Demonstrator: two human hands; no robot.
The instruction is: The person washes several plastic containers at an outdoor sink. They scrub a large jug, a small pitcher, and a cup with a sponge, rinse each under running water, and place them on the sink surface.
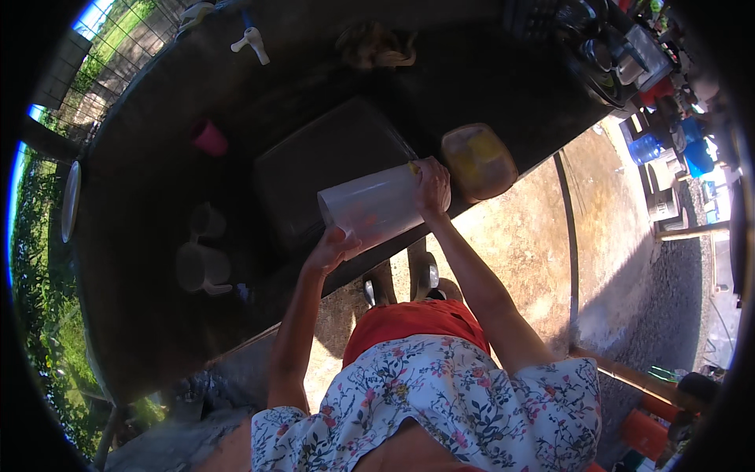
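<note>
A translucent whitish plastic container point(373, 206) lies on its side between my two hands, above the near edge of the dark counter. My left hand point(332, 248) grips its left end from below, thumb at the rim; orange-pink finger shapes show through the wall. My right hand point(430, 189) is wrapped over its right end. By the right fingertips a small yellow bit shows, too little to name. Behind the container a large rectangular translucent tray or lid point(330, 145) rests on the counter. Just right of my right hand stands a rounded tub point(500, 182) with yellow contents.
A pink cup point(209, 138) and dim pale mugs or dippers point(201, 267) stand on the left of the counter. A white tap point(251, 46) is at the far side. Dark pots point(594, 55) crowd the far right. A cloth-like bundle point(373, 46) lies at the back.
</note>
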